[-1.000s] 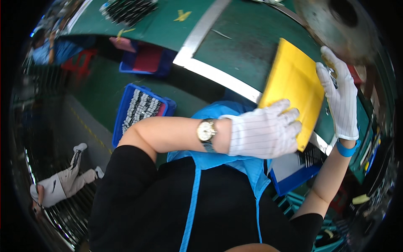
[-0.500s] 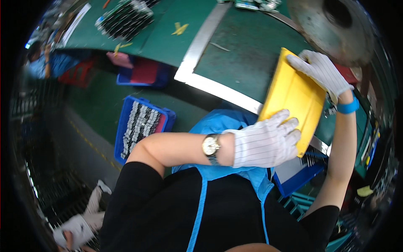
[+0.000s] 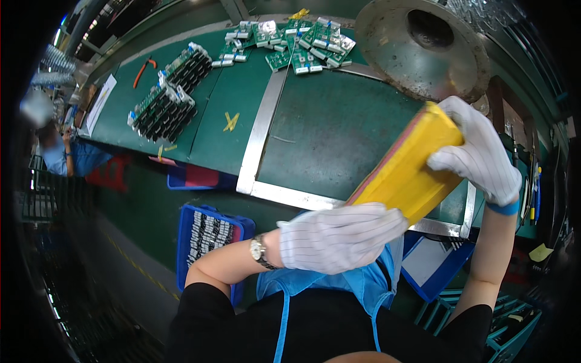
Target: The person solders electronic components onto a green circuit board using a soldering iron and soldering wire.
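Two hands (image 3: 342, 239) (image 3: 481, 151), left nearly flat and right curled, hold a yellow slab (image 3: 408, 175) at opposite ends.

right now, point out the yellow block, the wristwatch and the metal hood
Yellow block (image 3: 404, 172): head view, on its broad face between the gloves.
Wristwatch (image 3: 258, 248): head view, on its dial.
Metal hood (image 3: 420, 68): head view, on its surface below the dark opening.

Pinstriped white gloves (image 3: 324, 245) are being worn on the left hand (image 3: 345, 237) and right hand (image 3: 480, 152), plus a round watch (image 3: 258, 248) (left), a blue wristband (image 3: 503, 209) (right), and a thin-strapped blue apron (image 3: 302, 277) being rocked over a black short-sleeved tee (image 3: 330, 323).
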A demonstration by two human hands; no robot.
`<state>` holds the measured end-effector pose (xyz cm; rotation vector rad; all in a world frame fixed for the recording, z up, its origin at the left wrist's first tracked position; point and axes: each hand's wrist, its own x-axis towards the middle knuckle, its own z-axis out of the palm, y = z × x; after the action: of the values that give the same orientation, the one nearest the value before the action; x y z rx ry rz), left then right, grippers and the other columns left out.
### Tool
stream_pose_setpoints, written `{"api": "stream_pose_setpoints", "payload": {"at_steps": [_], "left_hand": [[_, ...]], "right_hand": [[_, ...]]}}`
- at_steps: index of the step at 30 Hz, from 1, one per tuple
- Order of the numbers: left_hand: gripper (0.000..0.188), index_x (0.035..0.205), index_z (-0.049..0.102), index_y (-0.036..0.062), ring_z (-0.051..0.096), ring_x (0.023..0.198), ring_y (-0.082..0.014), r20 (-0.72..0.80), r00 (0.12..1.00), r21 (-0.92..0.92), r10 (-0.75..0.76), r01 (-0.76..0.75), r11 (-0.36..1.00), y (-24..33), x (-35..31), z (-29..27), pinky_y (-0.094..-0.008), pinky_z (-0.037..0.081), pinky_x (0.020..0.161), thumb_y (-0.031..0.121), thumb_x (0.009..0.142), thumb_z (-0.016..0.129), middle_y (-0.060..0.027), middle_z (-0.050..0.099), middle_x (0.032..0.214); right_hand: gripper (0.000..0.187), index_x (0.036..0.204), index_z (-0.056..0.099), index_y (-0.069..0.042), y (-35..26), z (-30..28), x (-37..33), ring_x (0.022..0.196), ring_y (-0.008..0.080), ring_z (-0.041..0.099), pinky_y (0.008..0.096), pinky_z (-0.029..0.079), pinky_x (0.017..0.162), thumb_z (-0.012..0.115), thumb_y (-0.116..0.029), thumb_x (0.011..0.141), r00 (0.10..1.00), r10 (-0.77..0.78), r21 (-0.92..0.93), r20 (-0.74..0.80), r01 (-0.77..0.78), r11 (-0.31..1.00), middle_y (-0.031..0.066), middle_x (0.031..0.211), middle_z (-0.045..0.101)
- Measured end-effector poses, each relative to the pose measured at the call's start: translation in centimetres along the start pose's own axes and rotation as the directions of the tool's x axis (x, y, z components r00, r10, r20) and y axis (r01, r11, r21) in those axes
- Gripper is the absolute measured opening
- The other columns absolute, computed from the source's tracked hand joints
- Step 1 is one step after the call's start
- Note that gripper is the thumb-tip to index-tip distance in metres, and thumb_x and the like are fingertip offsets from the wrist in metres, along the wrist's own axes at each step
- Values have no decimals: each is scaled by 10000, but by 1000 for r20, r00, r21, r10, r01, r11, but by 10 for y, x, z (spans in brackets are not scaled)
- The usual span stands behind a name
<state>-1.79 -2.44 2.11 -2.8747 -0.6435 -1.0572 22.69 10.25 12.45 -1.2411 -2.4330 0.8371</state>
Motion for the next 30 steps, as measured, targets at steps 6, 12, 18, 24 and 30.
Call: {"api": "stream_pose_setpoints", "payload": {"at_steps": [6,12,18,24,30], "left_hand": [[435,1052,720,115,675,900,-258,-357,853,189,-381,465,865,-29,15,-60,-402,549,837,-6,637,768,-32,700,986],[477,1047,682,109,689,877,-245,-210,972,298,-107,168,940,-77,-17,-35,-373,547,743,-67,613,770,-46,700,996],[427,1125,720,177,686,889,-224,84,983,318,-162,128,939,-64,-23,-23,-360,564,768,89,712,778,-22,702,1025],[385,1125,722,152,686,884,-223,195,967,251,-163,111,962,-66,-16,-19,-359,564,769,145,746,789,-30,701,1017],[486,1161,702,57,680,973,-314,30,985,72,-169,166,983,-98,-6,-25,-411,539,878,260,748,860,-99,713,1135]], "right_hand": [[569,1076,562,-61,1,16,-18,1000,204,688,341,555,911,928,-309,717,895,-207,218,-394,310,925,98,995,682],[228,997,644,-93,40,66,-5,1029,237,730,398,515,1005,749,-5,815,686,-637,-436,-351,482,760,85,1049,767],[190,1094,584,-136,77,80,-19,1138,235,693,403,512,1013,657,-94,924,724,-652,-482,-223,500,720,78,1190,724],[220,1122,609,-200,80,74,-26,1302,262,592,420,472,1047,637,-125,917,797,-593,-645,-110,397,653,6,1276,702],[282,1140,647,-122,77,70,-31,1329,307,563,442,459,1068,667,-5,884,816,-547,-479,-187,411,776,59,1256,702]]}}
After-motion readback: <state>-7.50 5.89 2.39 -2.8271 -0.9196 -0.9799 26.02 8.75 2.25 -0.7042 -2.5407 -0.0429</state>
